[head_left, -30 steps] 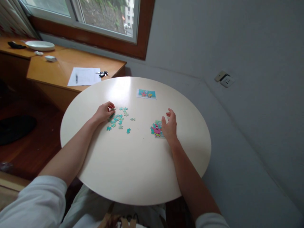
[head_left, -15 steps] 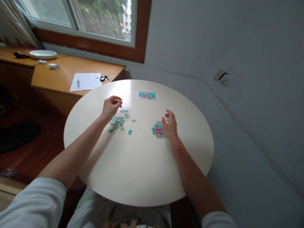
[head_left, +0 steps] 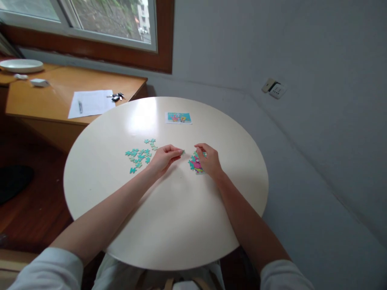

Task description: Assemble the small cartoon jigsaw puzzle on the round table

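Note:
My left hand (head_left: 165, 160) pinches a small green puzzle piece (head_left: 183, 152) between thumb and fingertips, just left of the partly joined jigsaw puzzle (head_left: 196, 162). That puzzle shows a pink cartoon figure on teal. Over its right side hangs my right hand (head_left: 210, 159), thumb and fingers apart, hiding part of it; nothing shows between the fingers. Loose puzzle pieces (head_left: 139, 155), teal and pale green, lie scattered to the left, and my left hand may cover some of them. A picture card (head_left: 179, 118) with a pink and a yellow cartoon figure lies farther back.
Everything lies on a round white table (head_left: 169, 225). Beyond its left edge stands a wooden desk (head_left: 60, 86) with a paper sheet (head_left: 90, 102), keys (head_left: 116, 96), a white box (head_left: 39, 82) and a white plate (head_left: 21, 65). A wall borders the right side.
My left hand has moved right with the puzzle piece, from beyond the loose pieces to beside the joined puzzle. My right hand stays over the puzzle. The whole view has shifted slightly.

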{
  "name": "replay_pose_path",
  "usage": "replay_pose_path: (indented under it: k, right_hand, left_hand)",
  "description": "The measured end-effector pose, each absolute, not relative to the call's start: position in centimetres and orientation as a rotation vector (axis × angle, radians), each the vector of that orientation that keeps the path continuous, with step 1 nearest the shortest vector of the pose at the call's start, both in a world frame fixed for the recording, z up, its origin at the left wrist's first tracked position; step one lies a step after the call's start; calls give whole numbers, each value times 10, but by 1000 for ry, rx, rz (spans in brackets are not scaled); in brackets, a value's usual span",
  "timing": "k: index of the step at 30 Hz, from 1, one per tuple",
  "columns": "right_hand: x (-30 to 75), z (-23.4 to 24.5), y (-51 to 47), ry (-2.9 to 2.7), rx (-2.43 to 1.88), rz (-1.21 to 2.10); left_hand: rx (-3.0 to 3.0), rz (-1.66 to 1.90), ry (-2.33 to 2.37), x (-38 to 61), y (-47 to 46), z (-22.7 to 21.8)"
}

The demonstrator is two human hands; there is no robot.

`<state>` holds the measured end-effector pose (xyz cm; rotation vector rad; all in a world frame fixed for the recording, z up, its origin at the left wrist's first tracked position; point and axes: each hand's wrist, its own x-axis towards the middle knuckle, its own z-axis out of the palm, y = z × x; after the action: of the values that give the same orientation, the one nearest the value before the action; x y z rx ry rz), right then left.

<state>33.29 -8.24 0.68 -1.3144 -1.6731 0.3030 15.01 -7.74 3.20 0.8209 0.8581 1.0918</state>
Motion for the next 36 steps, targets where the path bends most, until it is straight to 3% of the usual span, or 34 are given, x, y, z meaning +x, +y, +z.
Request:
replay_pose_path:
  k: [6, 13, 25, 36]
  right_hand:
    - [326, 14, -94, -1786, -1170, 439]
    - [326, 17, -95, -1970, -983, 337]
    - [319, 17, -96, -1898, -1037, 368]
    - [313, 15, -92, -1379, -1081, 968]
  left_hand:
    - [780, 1021, 859, 150, -82, 33]
    - [799, 978, 826, 154, -87, 33]
    - [843, 994, 805, 153, -84, 28]
    - [1073, 1092, 878, 154, -85, 29]
